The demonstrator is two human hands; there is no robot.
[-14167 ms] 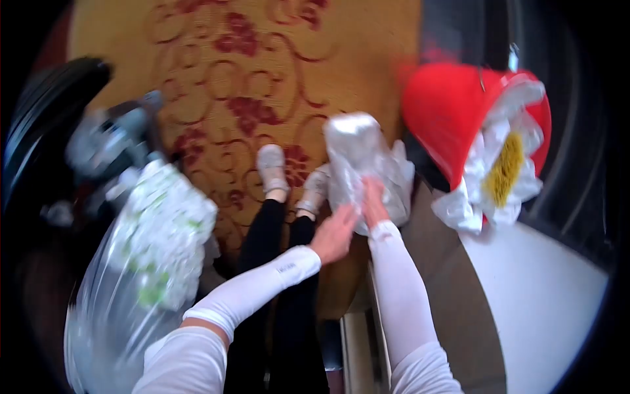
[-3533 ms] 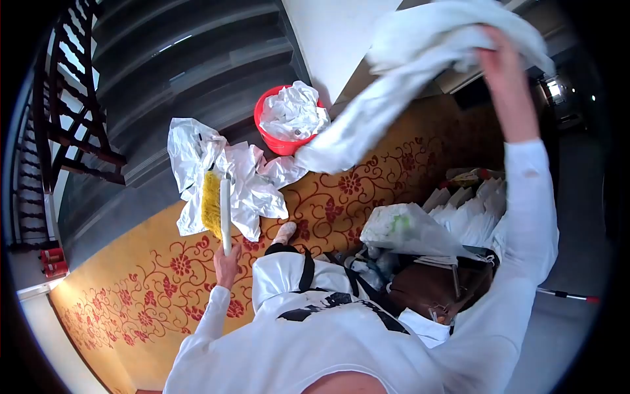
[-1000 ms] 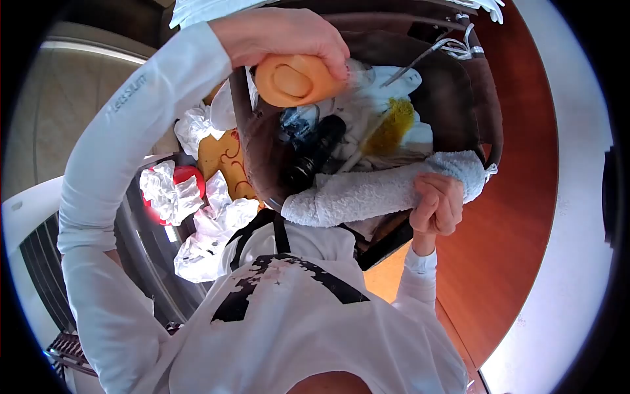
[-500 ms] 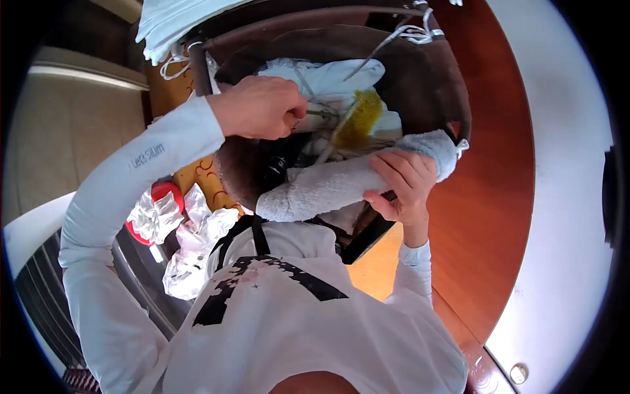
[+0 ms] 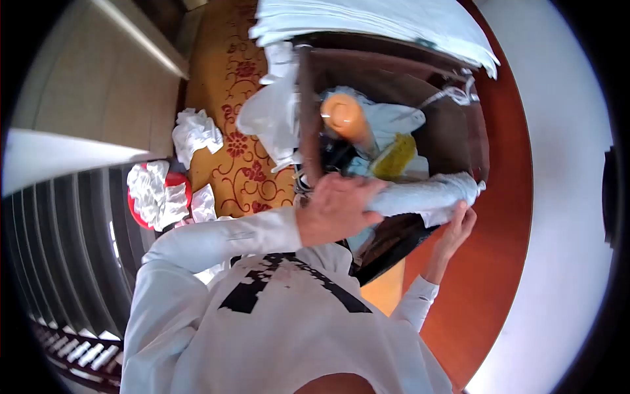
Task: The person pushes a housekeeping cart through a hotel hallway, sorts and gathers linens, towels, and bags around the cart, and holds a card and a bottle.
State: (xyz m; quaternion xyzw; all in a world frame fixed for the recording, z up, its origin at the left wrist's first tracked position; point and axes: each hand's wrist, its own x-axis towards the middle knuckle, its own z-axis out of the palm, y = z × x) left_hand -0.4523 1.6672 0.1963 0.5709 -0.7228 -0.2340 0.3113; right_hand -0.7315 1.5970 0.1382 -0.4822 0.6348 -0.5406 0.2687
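A pale blue-grey towel (image 5: 423, 195) lies across the near rim of a brown fabric cart bag (image 5: 453, 134). My left hand (image 5: 338, 207) is closed over the towel's left end, its fingers slightly blurred. At the right end, my right hand (image 5: 456, 230) grips the towel's lower edge with its fingertips. Inside the bag, an orange-topped cylinder (image 5: 346, 118) leans beside a yellow bristly brush head (image 5: 395, 157). White cloths (image 5: 397, 118) lie behind them, and a dark object (image 5: 338, 156) is partly hidden under the cylinder.
Folded white linen (image 5: 374, 20) is stacked beyond the bag. White plastic bags (image 5: 272, 118) hang at its left side. On the patterned carpet (image 5: 243, 141) lie crumpled white cloth (image 5: 195, 134) and a red bin (image 5: 136, 205). A reddish-brown wooden panel (image 5: 505, 197) borders the right.
My left hand has moved from above the bag's contents down to the towel's left end. My right hand has slid to its right end. The orange-topped cylinder has come into view.
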